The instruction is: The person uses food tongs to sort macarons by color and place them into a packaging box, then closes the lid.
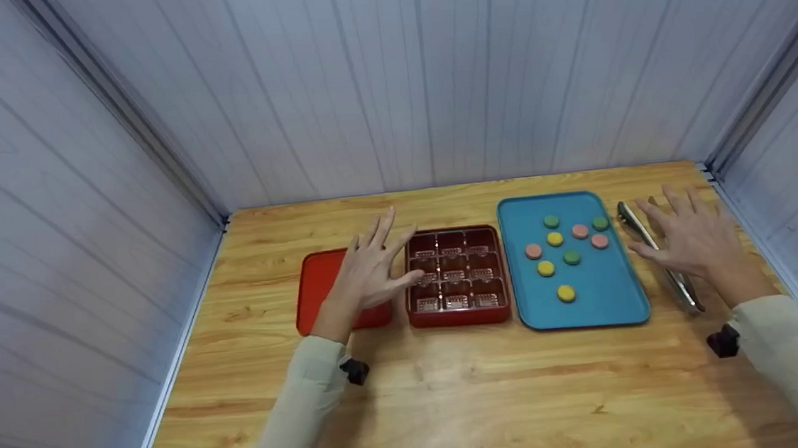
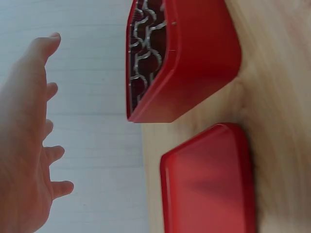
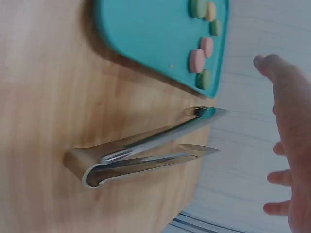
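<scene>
Just right of the blue tray (image 1: 611, 300), the tongs (image 3: 155, 139) should handle light, springy and slick; a hold midway along both arms looks surest. Shiny metal, they bend at one end, tips parted. Right grip (image 1: 698, 242) and left grip (image 1: 367, 273) both spread wide, holding nothing.

The tongs (image 3: 165, 138) are formed of smooth, polished metal. The red box (image 2: 204, 58) is moulded in smooth, lightly glossy plastic and is lined with a clear, glossy plastic insert (image 1: 453, 275). A smooth plastic finish is seen on the red lid (image 2: 209, 179) and blue tray (image 1: 604, 300). The macarons (image 1: 566, 293) are matt-surfaced. The tabletop (image 1: 490, 388) is faced in wood grain with a low sheen. The sleeves (image 1: 299, 403) are made of matt cloth.
</scene>
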A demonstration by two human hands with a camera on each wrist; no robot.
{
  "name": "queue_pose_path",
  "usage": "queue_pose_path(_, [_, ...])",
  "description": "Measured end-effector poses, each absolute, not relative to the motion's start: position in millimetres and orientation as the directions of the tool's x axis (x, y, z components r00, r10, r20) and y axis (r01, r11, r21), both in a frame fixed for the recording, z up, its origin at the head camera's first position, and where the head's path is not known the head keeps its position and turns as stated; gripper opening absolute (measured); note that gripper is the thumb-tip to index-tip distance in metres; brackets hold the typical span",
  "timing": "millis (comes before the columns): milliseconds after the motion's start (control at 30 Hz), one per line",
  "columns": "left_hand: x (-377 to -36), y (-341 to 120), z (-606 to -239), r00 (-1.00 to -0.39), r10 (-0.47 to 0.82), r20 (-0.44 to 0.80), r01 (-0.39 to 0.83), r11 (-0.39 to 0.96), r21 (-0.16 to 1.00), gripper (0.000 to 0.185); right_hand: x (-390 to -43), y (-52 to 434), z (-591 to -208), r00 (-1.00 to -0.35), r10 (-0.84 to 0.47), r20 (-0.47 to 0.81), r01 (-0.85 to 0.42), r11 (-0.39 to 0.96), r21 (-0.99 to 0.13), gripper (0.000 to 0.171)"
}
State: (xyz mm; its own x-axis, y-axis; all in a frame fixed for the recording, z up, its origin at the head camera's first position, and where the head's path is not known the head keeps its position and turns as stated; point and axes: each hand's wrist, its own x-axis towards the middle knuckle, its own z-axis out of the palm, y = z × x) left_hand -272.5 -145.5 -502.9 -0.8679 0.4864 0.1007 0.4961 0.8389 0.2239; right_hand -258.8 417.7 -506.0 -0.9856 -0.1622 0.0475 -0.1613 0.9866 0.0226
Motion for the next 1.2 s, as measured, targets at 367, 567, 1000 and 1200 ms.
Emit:
queue_pose_path(367, [-260.1, -134.6, -536.8, -0.904, 0.421, 0.073, 0.394, 0.755, 0.525, 0.113, -254.4, 436.8, -534.4, -1.0, -0.014, 0.013, -0.017, 0.976, -0.215, 0.103])
queue_pose_path(567, [-255.9, -129.3, -556.5, -0.9, 0.434, 0.035, 0.341, 0.652, 0.678, 0.13, -250.9, 441.4, -544.4, -0.997, 0.057, -0.047, 0.069, 0.948, -0.311, 0.106])
queue_pose_path(1000, [-257.1, -134.3, -603.4, -0.904, 0.425, 0.054, 0.314, 0.572, 0.758, 0.153, -245.3, 445.5, -561.5, -0.986, 0.108, -0.13, 0.148, 0.921, -0.36, 0.109])
queue_pose_path(1200, [-255.3, -131.3, -613.1, -0.932, 0.361, 0.032, 0.258, 0.6, 0.757, 0.148, -242.3, 445.6, -567.7, -0.981, 0.127, -0.148, 0.172, 0.922, -0.348, 0.108])
